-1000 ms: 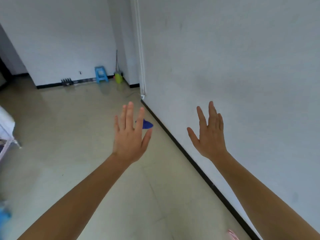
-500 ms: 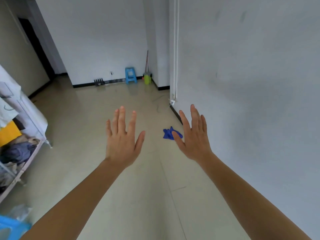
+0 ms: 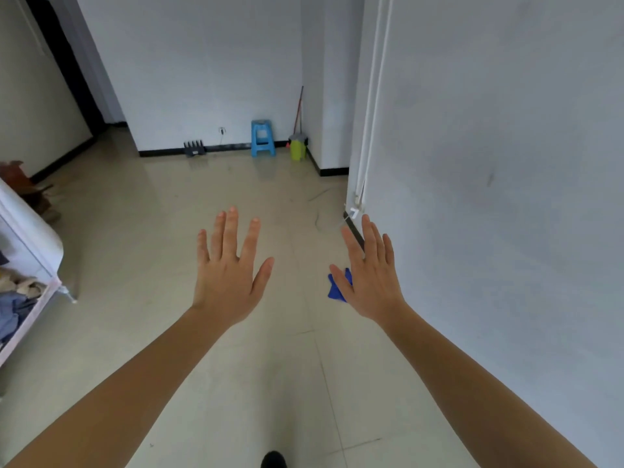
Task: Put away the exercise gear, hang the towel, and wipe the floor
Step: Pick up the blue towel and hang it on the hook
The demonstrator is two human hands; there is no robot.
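Both my arms reach forward over the pale tiled floor (image 3: 162, 251). My left hand (image 3: 229, 275) is open, palm down, fingers spread, and holds nothing. My right hand (image 3: 371, 275) is open too, close to the white wall on the right. A small blue cloth (image 3: 334, 290) lies on the floor by the wall's black skirting; my right hand hides most of it. At the far wall stand a mop with a red handle and a green bucket (image 3: 297, 148).
A blue plastic stool (image 3: 262, 138) and a dark rack (image 3: 194, 148) stand against the far wall. A white rack holding clothes (image 3: 30, 265) is at the left edge. A white pipe (image 3: 369, 106) runs down the wall corner. A dark doorway (image 3: 64, 62) opens far left.
The view has swung left and moved forward along the wall. The blue cloth, first beside my left hand, now lies behind my right hand. Both hands stay open.
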